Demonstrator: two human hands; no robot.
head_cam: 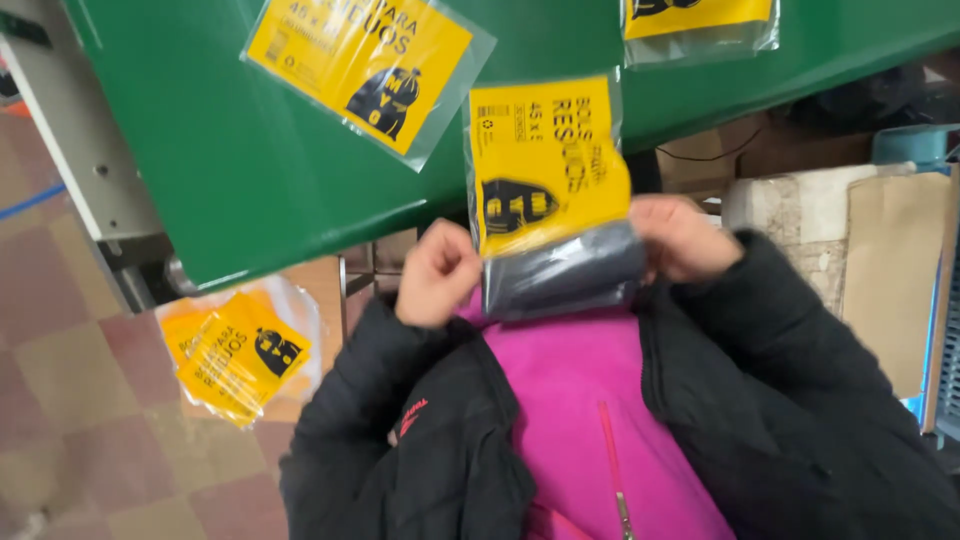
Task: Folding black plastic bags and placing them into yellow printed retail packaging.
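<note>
Nearest, the left hand (437,272) and right hand (680,237) each pinch 1 side edge of a clear packet (553,195) holding a yellow label and dark folded bags; the packet spans between the 2 grips, its top overlapping the green table (230,170). On the table beyond lie 2 more packets (372,62) (699,22). Left of the held packet, below the table, sits a stack of yellow labels (240,358).

2 hands: left hand (437,272), right hand (682,238), both pinching 1 clear packet (550,200) with yellow label. 2 more same packets on green table (230,170) above the grip. 1 stack of yellow labels (238,358) lower left of it.
</note>
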